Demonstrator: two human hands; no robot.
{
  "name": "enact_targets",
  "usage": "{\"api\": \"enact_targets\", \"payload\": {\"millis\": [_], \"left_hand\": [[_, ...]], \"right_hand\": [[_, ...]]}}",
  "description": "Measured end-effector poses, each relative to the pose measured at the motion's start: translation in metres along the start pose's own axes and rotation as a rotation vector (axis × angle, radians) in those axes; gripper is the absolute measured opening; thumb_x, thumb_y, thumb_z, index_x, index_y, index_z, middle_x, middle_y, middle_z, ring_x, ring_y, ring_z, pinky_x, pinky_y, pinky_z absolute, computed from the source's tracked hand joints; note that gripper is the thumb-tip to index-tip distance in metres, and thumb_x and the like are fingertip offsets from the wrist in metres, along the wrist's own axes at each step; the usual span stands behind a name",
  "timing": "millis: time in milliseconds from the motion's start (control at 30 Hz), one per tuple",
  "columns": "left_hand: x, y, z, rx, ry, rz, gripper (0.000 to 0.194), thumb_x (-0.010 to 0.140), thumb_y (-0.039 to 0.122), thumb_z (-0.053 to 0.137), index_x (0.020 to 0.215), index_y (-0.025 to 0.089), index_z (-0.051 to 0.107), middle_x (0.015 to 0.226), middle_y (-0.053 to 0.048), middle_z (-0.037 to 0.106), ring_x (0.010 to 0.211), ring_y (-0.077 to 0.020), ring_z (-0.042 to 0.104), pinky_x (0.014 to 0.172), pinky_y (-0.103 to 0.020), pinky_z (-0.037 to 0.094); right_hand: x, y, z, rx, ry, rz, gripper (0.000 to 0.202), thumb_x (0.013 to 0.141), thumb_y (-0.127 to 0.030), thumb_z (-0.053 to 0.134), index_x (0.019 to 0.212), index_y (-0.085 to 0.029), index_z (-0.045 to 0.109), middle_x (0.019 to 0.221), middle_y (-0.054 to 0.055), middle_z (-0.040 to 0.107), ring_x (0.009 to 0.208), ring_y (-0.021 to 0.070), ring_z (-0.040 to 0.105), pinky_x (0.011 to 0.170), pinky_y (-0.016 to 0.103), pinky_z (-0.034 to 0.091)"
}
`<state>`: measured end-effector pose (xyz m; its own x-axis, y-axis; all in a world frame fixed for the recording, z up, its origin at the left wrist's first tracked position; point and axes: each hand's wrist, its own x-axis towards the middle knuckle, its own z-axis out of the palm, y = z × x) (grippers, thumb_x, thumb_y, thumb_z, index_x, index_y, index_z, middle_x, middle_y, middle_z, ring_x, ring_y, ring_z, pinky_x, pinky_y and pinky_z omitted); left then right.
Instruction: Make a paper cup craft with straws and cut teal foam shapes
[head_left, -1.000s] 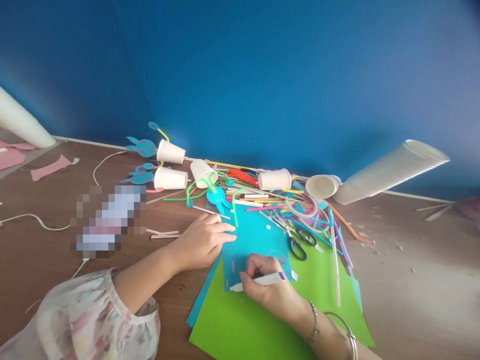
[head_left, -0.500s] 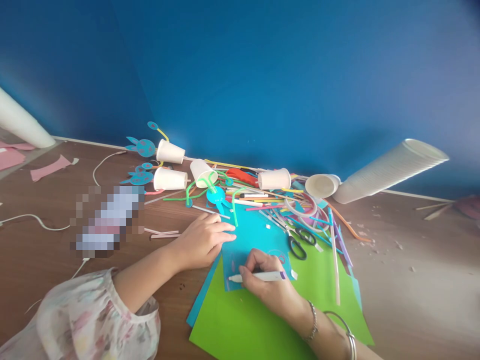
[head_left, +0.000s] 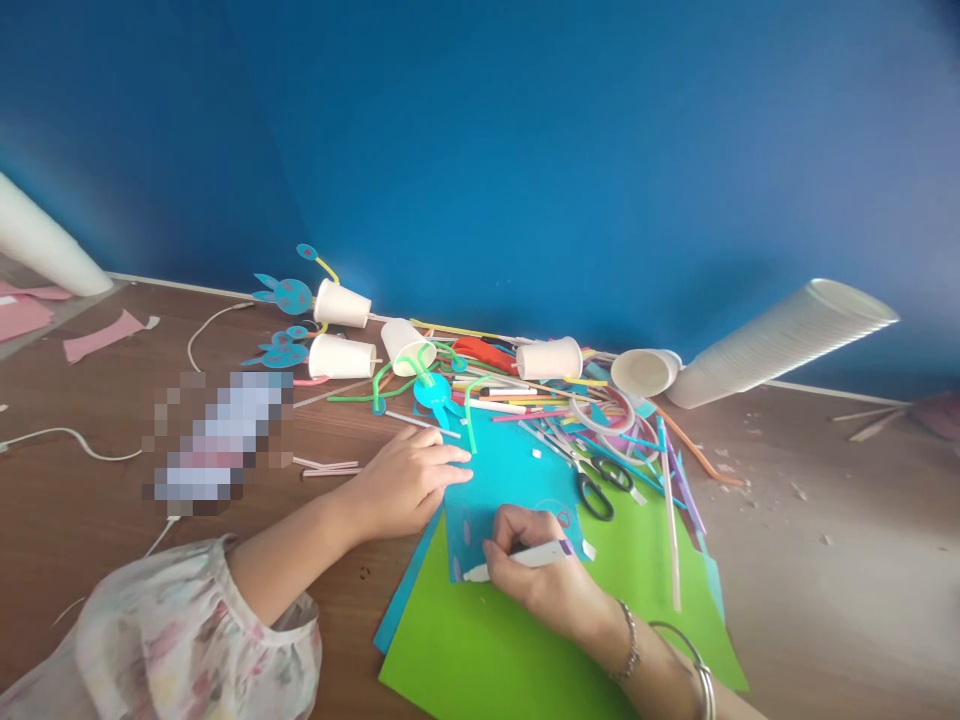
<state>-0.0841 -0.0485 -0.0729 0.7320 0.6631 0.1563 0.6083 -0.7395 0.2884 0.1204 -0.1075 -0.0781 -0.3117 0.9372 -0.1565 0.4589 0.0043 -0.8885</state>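
Observation:
My right hand [head_left: 536, 565] is closed around a white marker [head_left: 544, 554] with a purple end. Its tip is at the lower left edge of a blue paper sheet [head_left: 495, 480], which bears pinkish oval marks and a small drawing. My left hand [head_left: 420, 478] lies with fingers stretched out over the left edge of the blue sheet. Beneath is a green sheet [head_left: 480, 650], with another blue sheet [head_left: 397, 600] showing at its left. Just beyond my left fingertips rests a blue paper rabbit head [head_left: 433, 392] among green straws.
Scissors [head_left: 596, 495] with black handles lie right of the sheet. Behind are markers, straws, tape rolls [head_left: 611, 412] and white paper cups [head_left: 343, 356]. A tall cup stack [head_left: 780, 345] leans near the blue wall. A pixelated patch [head_left: 221, 440] and cables are at left.
My right hand has shifted slightly right and down, and the marker tip has moved to the sheet's lower edge. A pinkish mark shows where the tip was. My left hand has stayed still.

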Motion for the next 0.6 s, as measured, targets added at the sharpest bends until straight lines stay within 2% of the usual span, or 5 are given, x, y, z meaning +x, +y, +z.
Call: {"api": "enact_targets", "payload": {"millis": [300,600], "left_hand": [[-0.0003,0.0,-0.001,0.0,-0.006,0.006,0.036,0.083,0.012,0.046,0.11,0.025,0.067,0.12,-0.001,0.065,0.096,-0.0241,0.049,0.082,-0.04,0.041],[-0.0011,-0.0003,0.0002,0.0,0.002,0.009,0.037,0.083,0.011,0.046,0.11,0.025,0.067,0.12,-0.001,0.065,0.096,-0.0235,0.049,0.083,-0.039,0.041]], "right_hand": [[0.0005,0.0022,0.0038,0.227,0.03,0.103,0.024,0.078,-0.035,0.057,0.061,-0.022,0.044,0.051,-0.004,0.054,0.047,0.0106,0.041,0.045,0.022,0.032],[-0.0011,0.0035,0.0072,0.132,0.051,0.082,0.025,0.079,-0.033,0.058,0.062,-0.021,0.044,0.051,-0.006,0.044,0.046,0.0087,0.033,0.043,0.021,0.026]]}}
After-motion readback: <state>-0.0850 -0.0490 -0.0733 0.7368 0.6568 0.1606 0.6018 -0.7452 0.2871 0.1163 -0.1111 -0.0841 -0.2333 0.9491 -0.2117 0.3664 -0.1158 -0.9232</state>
